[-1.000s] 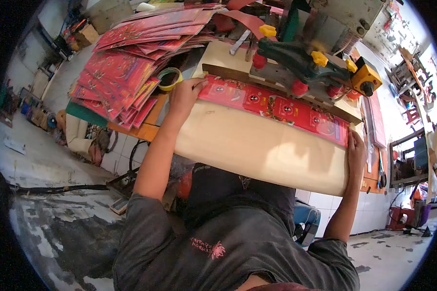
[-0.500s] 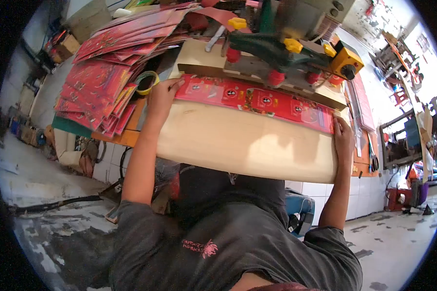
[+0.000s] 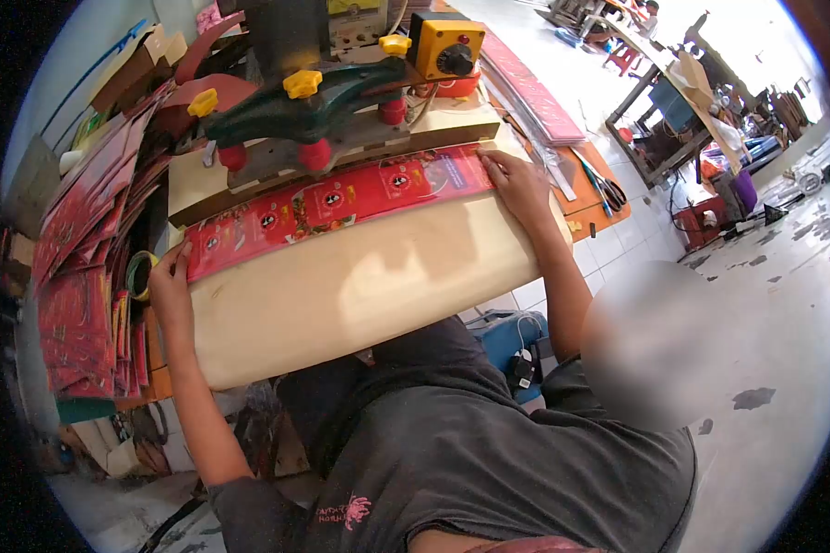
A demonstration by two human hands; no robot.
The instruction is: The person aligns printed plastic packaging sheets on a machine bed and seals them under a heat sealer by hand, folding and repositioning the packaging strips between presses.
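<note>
A long red printed plastic sheet (image 3: 337,201) lies across a cream padded board (image 3: 369,286), its far edge along the pressing bar of a machine (image 3: 290,120). At the sheet's left end, the closed fingers of my left hand (image 3: 171,281) grip its edge. My right hand (image 3: 523,192) holds the opposite end, with its fingers bent over the corner. Between the two hands the sheet is stretched out nearly flat. The undersides of both ends are hidden by my fingers.
Yellow knobs (image 3: 302,85) top the machine's dark green arm, beside a yellow control box (image 3: 444,48). Piles of red printed packets (image 3: 78,318) and a tape roll (image 3: 140,275) stand left. Scissors (image 3: 609,192) and a long stack of pink-red sheets (image 3: 530,88) lie right.
The camera view has swung to the right and tilted, so the bench appears turned. My hands still hold the two ends of the red sheet on the board.
</note>
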